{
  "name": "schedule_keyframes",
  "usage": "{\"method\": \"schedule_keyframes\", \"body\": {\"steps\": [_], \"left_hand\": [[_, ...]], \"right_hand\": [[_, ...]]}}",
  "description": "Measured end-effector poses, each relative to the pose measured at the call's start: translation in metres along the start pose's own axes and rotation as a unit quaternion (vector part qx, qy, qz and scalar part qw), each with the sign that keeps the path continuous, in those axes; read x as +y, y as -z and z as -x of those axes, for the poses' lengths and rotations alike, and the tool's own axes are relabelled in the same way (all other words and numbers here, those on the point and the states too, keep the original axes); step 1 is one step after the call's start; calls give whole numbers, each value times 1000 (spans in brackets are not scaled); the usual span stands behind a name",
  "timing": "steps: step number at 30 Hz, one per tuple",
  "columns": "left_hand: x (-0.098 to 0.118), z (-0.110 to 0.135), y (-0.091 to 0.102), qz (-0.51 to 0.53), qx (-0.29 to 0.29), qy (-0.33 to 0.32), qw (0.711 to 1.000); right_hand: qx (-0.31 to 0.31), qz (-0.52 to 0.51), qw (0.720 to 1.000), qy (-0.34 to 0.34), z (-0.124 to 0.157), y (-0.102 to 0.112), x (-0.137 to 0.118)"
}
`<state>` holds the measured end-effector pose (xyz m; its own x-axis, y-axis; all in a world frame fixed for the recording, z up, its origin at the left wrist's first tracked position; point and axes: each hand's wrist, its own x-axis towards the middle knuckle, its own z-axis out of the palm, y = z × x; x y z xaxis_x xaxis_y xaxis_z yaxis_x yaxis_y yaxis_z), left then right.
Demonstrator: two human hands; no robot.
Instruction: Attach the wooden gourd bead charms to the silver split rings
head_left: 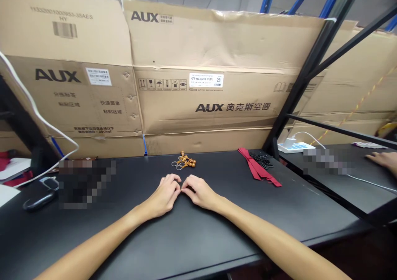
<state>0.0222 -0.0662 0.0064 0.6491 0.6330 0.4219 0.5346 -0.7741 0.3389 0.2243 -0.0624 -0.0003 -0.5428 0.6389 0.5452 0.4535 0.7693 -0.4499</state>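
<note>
My left hand and my right hand rest side by side on the black table, fingers curled and fingertips nearly touching each other. Whether anything lies between the fingertips is too small to make out. Just beyond them lies a small pile of wooden beads with metal key rings. Farther right lie red ribbon strips and a heap of small black clips.
Large AUX cardboard boxes wall off the table's back. A black metal frame post stands at the right. Beyond it is a white power strip and another person's hand. A black object and white cable lie left.
</note>
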Motion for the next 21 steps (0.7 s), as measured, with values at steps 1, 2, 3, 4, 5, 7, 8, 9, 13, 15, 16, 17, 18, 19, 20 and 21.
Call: {"method": "schedule_keyframes", "body": {"steps": [1, 2, 3, 4, 5, 7, 8, 9, 13, 15, 16, 17, 18, 19, 20, 21], "left_hand": [[0, 0, 0, 3, -3, 1, 1000], [1, 0, 1, 7, -6, 2, 1000], [1, 0, 1, 10, -9, 4, 1000], [1, 0, 2, 13, -13, 6, 1000], [1, 0, 2, 17, -16, 8, 1000], [1, 0, 3, 28, -23, 9, 999], [0, 0, 3, 34, -25, 8, 999], [-1, 0, 3, 39, -24, 8, 999], [-2, 0, 3, 48, -18, 12, 999], [-2, 0, 3, 41, -14, 17, 999], [-1, 0, 3, 37, -11, 20, 999], [-1, 0, 3, 35, -5, 23, 999], [-1, 0, 3, 34, 0, 29, 999], [-1, 0, 2, 35, 6, 35, 999], [-2, 0, 2, 35, 12, 41, 998], [-2, 0, 2, 35, 17, 47, 998]], "right_hand": [[-1, -8, 1000, -5, 0, 0, 0], [-2, -16, 1000, -12, 0, 0, 1], [-3, -23, 1000, -18, 0, 0, 1], [-4, -29, 999, -24, 0, -1, 1], [-6, -31, 999, -26, 0, -1, 1], [-10, -24, 1000, -18, -1, 0, 1], [-11, -15, 1000, -9, -1, 0, 1], [-12, -6, 1000, 1, -1, 0, 0], [-13, 4, 1000, 10, -1, 3, -1], [-14, -11, 1000, 2, 0, 4, 0], [-14, -20, 1000, -6, 0, 4, 1], [-13, -29, 999, -16, 0, 5, 2], [-11, -40, 999, -30, 0, 5, 3], [-9, -52, 998, -44, 0, 5, 4], [-8, -64, 996, -58, -1, 5, 5], [-8, -75, 995, -70, -1, 5, 6]]}}
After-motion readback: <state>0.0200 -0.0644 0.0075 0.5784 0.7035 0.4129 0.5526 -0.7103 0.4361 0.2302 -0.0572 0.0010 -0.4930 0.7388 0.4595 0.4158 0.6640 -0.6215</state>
